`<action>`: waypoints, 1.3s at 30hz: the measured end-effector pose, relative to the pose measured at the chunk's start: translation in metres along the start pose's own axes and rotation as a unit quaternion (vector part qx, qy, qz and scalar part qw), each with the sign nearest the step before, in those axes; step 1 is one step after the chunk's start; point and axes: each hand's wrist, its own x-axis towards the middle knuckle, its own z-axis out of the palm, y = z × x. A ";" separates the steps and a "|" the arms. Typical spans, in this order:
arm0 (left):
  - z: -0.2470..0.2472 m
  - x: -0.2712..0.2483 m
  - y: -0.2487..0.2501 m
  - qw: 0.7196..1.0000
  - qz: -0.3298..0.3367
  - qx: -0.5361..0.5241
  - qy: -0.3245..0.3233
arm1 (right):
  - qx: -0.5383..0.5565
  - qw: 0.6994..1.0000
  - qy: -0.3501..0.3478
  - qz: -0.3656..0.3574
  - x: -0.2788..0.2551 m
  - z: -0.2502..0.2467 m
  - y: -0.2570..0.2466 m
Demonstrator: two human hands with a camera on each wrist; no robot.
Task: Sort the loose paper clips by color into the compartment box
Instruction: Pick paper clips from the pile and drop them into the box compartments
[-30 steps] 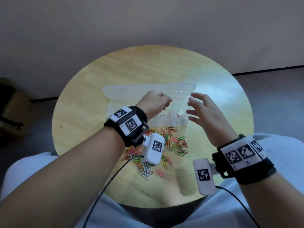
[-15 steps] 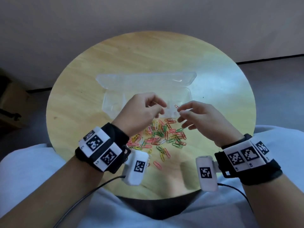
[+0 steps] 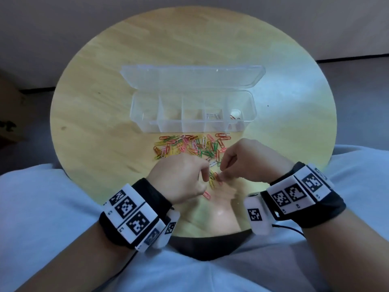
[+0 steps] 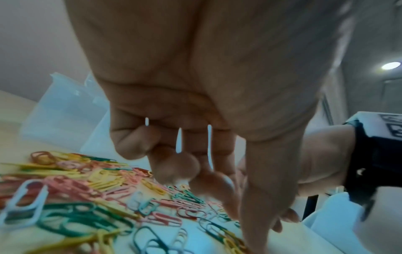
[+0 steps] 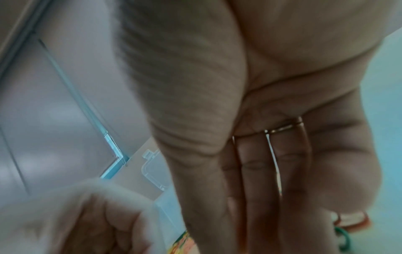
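A heap of loose colored paper clips (image 3: 189, 146) lies on the round wooden table (image 3: 101, 106), just in front of the clear compartment box (image 3: 147, 123). The box's lid is folded back. A few white clips (image 3: 211, 115) lie in its fourth compartment and red clips (image 3: 234, 118) in the rightmost. My left hand (image 3: 202, 178) and right hand (image 3: 223, 173) meet at the near end of the heap, fingertips down among the clips. The left wrist view shows the left thumb and forefinger (image 4: 256, 214) reaching onto blurred clips (image 4: 87, 197). In the right wrist view the right fingers (image 5: 256, 171) point straight down.
The table's near edge (image 3: 210, 234) runs just behind my wrists, above my lap in light clothing. Grey floor surrounds the table, and a brown carton (image 3: 8, 114) stands at the far left. Bare tabletop lies left, right and behind the box.
Both hands have drawn back from the box, where they were a second ago, to the near end of the clip heap and have come together there. My head has tilted downward.
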 end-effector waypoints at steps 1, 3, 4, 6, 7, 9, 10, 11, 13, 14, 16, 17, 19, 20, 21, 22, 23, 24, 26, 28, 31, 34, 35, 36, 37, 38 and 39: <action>0.002 -0.001 0.002 1.000 0.014 0.008 -0.011 | -0.009 1.000 -0.004 -0.002 0.000 0.002 -0.001; 0.006 -0.003 0.007 0.998 0.045 0.002 -0.035 | -0.018 1.000 -0.022 -0.014 0.000 0.007 -0.004; 0.007 -0.004 0.009 0.997 0.063 -0.006 -0.042 | -0.021 0.999 -0.029 -0.021 0.001 0.009 -0.005; 0.012 -0.004 0.012 0.995 0.090 0.001 -0.042 | -0.033 0.999 -0.021 -0.032 0.003 0.013 -0.005; 0.014 -0.004 0.013 0.995 0.094 0.011 -0.036 | -0.043 0.998 -0.010 -0.036 0.004 0.014 -0.005; 0.017 -0.003 0.013 0.995 0.096 0.026 -0.027 | -0.057 0.998 0.014 -0.038 0.005 0.016 -0.005; 0.018 -0.001 0.014 0.995 0.094 0.029 -0.026 | -0.058 0.997 0.024 -0.036 0.006 0.017 -0.005; 0.019 0.000 0.014 0.995 0.092 0.031 -0.024 | -0.060 0.997 0.033 -0.030 0.007 0.017 -0.004; 0.020 0.002 0.016 0.995 0.090 0.026 -0.024 | -0.067 0.996 0.048 -0.019 0.007 0.017 -0.003; 0.020 0.002 0.017 0.996 0.088 0.019 -0.027 | -0.070 0.996 0.052 -0.015 0.006 0.017 -0.003; 0.022 0.002 0.019 0.996 0.087 0.006 -0.035 | -0.079 0.995 0.053 -0.014 0.007 0.017 -0.002; 0.022 0.003 0.019 0.995 0.091 -0.003 -0.033 | -0.087 0.995 0.050 -0.016 0.007 0.018 -0.002; 0.020 0.004 0.015 0.994 0.100 -0.036 -0.020 | -0.102 0.994 0.039 -0.020 0.006 0.019 -0.002; 0.017 0.004 0.013 0.993 0.099 -0.059 -0.012 | -0.106 0.993 0.037 -0.023 0.006 0.019 -0.002; 0.012 0.004 0.009 0.992 0.093 -0.082 0.002 | -0.111 0.992 0.042 -0.027 0.005 0.018 -0.002; 0.007 0.004 0.005 0.991 0.082 -0.101 0.022 | -0.118 0.991 0.055 -0.034 0.004 0.018 -0.001; 0.001 0.004 0.000 0.990 0.067 -0.117 0.049 | -0.121 0.989 0.069 -0.039 0.003 0.016 0.000; -0.004 0.004 -0.005 0.988 0.049 -0.129 0.076 | -0.121 0.989 0.079 -0.044 0.003 0.016 0.000; -0.011 0.004 -0.016 0.981 0.015 -0.149 0.122 | -0.110 0.990 0.079 -0.048 0.004 0.016 0.000; -0.014 0.005 -0.025 0.974 -0.010 -0.169 0.148 | -0.105 0.990 0.074 -0.052 0.004 0.017 -0.002; -0.014 0.008 -0.029 0.971 -0.031 -0.178 0.156 | -0.101 0.991 0.065 -0.057 0.005 0.021 -0.005; -0.011 0.009 -0.026 0.971 -0.028 -0.191 0.138 | -0.100 0.993 0.028 -0.056 0.003 0.019 -0.005; -0.011 0.009 -0.026 0.971 -0.027 -0.197 0.132 | -0.086 0.995 0.015 -0.056 0.002 0.017 -0.006; -0.011 0.007 -0.027 0.969 -0.028 -0.208 0.129 | -0.062 0.996 0.006 -0.056 0.003 0.013 -0.008; -0.011 0.008 -0.026 0.968 -0.028 -0.216 0.120 | -0.014 0.999 0.007 -0.049 0.003 0.008 -0.007; -0.012 0.009 -0.025 0.968 -0.027 -0.223 0.109 | 0.059 0.998 0.013 -0.035 0.003 0.002 -0.005; -0.013 0.009 -0.023 0.969 -0.028 -0.226 0.098 | 0.144 0.989 0.016 -0.023 0.003 -0.002 -0.003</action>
